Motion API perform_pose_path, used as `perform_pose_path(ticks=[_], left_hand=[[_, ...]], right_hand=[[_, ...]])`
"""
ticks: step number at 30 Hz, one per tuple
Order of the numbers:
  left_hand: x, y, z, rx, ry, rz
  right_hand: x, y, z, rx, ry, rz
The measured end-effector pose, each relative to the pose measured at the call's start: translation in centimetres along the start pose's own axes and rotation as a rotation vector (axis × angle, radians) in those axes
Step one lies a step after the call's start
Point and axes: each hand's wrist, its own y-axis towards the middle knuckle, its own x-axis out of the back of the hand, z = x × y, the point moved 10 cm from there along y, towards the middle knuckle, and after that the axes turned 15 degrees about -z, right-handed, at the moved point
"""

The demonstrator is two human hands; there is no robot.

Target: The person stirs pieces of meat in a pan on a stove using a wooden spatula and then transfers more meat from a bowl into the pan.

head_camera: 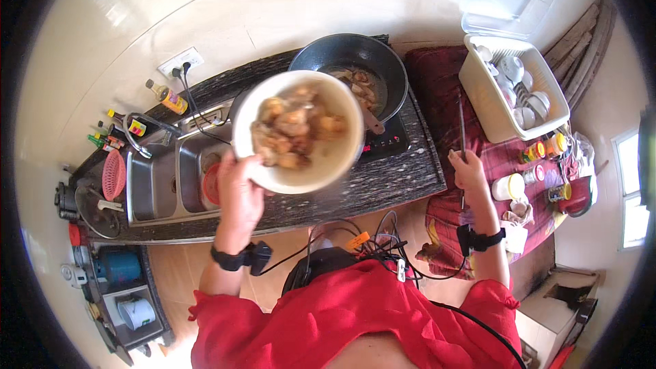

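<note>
My left hand [240,189] grips the rim of a white bowl [335,166], thumb over the edge. Browned, cooked-looking food pieces [294,128] fill part of the bowl, slightly blurred. The bowl is held up over the counter, overlapping the near left side of a dark wok [394,82] in the picture. More browned pieces [364,87] lie in the wok, and a wooden handle [373,122] sticks out at its near side. On the right, my right hand [469,170] is closed around a long, thin dark utensil [461,123]; its exact kind is unclear.
Under the wok is an induction cooktop [392,138] with a lit display. A double steel sink [154,184] lies left, with a pink basket [114,174] and bottles [171,100] beyond. At right, a dish box [487,107] and jars [508,187] stand on a red cloth [441,215]. Cables [379,243] hang before me.
</note>
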Motion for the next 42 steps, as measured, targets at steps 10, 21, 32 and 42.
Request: perform_pose_path(ticks=[10, 21, 32, 42], left_hand=[[7.7, 8.3, -7.6, -0.108, 0.122, -0.055], [5.6, 13.2, -6.1, 0.024, 0.235, 0.107], [4.1, 14.8, -5.9, 0.039, 0.315, 0.179], [2.0, 16.8, -6.9, 0.0, 0.332, 0.214]], right_hand=[[-5.6, -4.8, 6.5, 0.522, -0.225, -0.191], [-16.7, -3.8, 9.9, 0.471, -0.539, -0.252], [-17.5, -1.1, 6.9, 0.331, -0.443, -0.28], [-19.2, -2.3, 7.6, -0.007, 0.056, 0.039]])
